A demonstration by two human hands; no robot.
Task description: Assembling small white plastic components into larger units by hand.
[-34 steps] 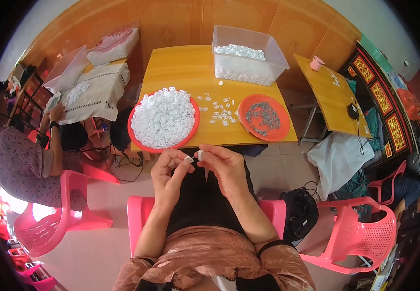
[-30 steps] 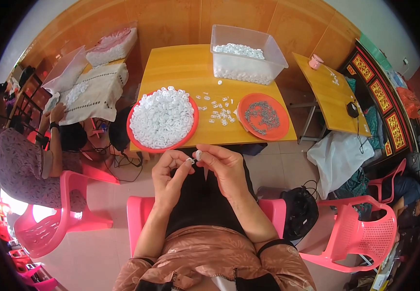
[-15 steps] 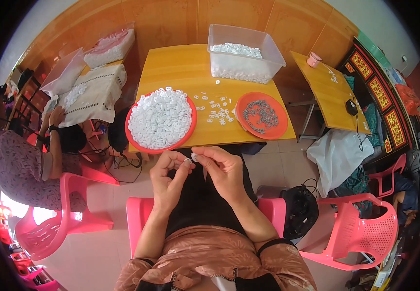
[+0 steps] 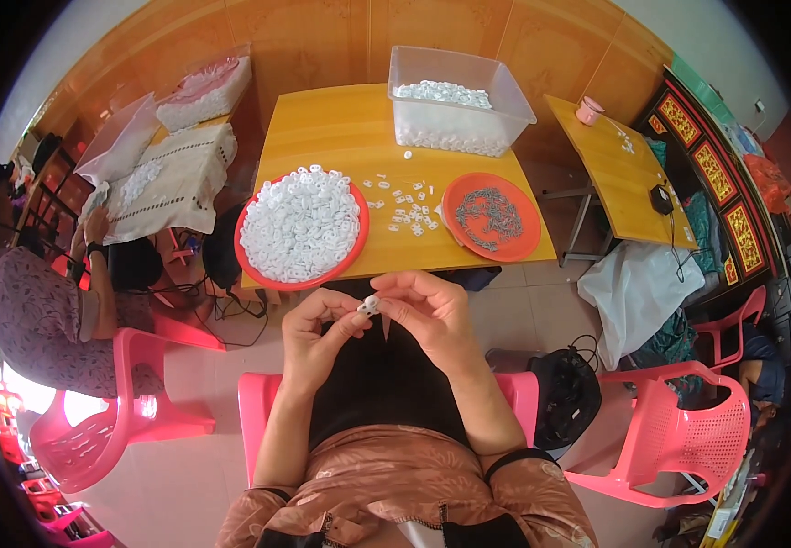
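Note:
Above my lap, a small white plastic piece with dark holes is pinched between my two hands. My left hand grips its lower left end with thumb and curled forefinger. My right hand pinches its upper right end with thumb and fingertips. Just beyond the hands, a red round tray on the yellow table is heaped with white pieces of a similar kind. Several loose white two-holed pieces lie right of it. Farther right, a red plate carries small grey metal parts, perhaps screws.
A clear plastic bin of white pieces stands at the table's back. On the left, another person works at a cloth-covered table. A pink chair and a black bag are on my right.
The white piece now shows more fully between my fingertips, its holes facing up. My right hand has shifted slightly right, its fingers a little higher.

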